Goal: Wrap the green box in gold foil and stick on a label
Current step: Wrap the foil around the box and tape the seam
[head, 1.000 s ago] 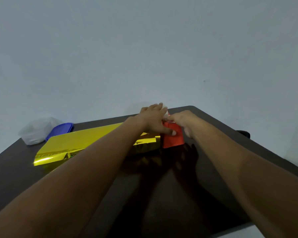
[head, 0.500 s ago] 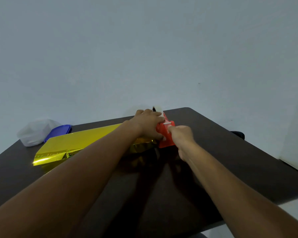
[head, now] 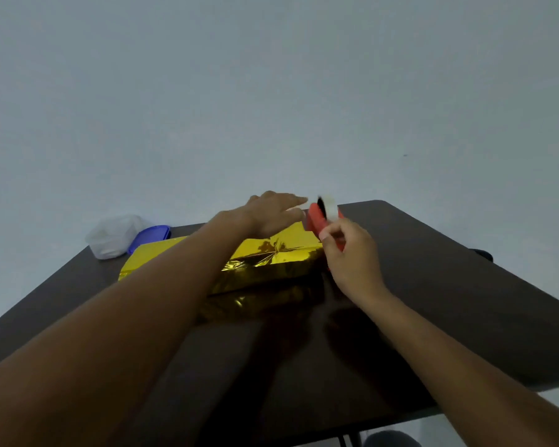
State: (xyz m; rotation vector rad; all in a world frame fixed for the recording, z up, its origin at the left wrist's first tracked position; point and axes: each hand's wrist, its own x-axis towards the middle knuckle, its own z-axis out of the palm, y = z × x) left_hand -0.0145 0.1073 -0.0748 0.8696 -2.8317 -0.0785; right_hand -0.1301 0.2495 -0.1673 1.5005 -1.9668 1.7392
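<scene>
dim, soft focus, wide-angle edge distortion

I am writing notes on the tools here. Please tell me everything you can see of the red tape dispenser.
The red tape dispenser looks like smooth plastic and carries a whitish roll of tape at its top. It is lifted off the dark table, tilted, beside the right end of the gold-wrapped box. The right hand holds its lower part, fingers curled round it. The left hand reaches toward its top, fingers straight; whether they touch it is unclear.
</scene>
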